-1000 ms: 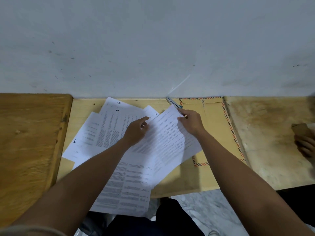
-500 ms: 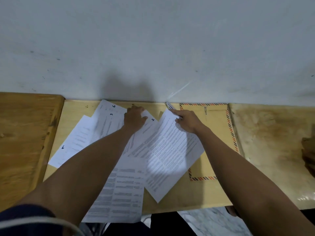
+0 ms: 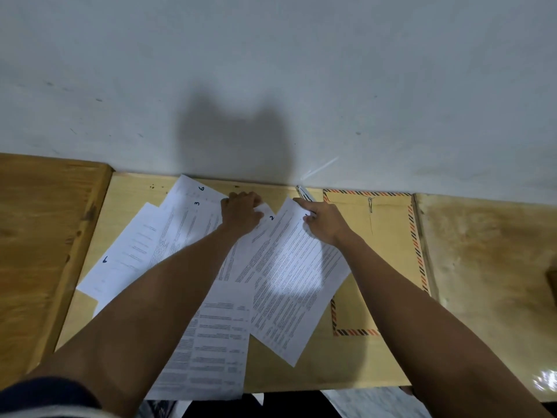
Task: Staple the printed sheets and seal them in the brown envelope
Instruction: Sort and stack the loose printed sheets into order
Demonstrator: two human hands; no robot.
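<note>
From the head camera, the left hand (image 3: 241, 214) lies on the printed sheets (image 3: 187, 236) near the wall. Its fingers are bent down onto the top edge of a page, beside a handwritten 2. It is hard to tell if it pinches the page or only presses on it.

The right hand (image 3: 324, 221) rests on another printed sheet (image 3: 298, 276). Its pointing finger is stretched out to the top corner of that sheet. The other fingers are curled in. A silver stapler (image 3: 304, 193) lies just past the fingertip, up against the wall (image 3: 271, 70). I cannot tell if the hand touches it.

The sheets are spread out like a fan on the light wooden table (image 3: 132, 194). Some have the numbers 3 and 6 written on them. One sheet hangs over the near edge of the table.

The brown envelope (image 3: 385, 236) lies flat just to the right of the right hand. It has a striped border. The sheet under the right hand covers its left part.
</note>
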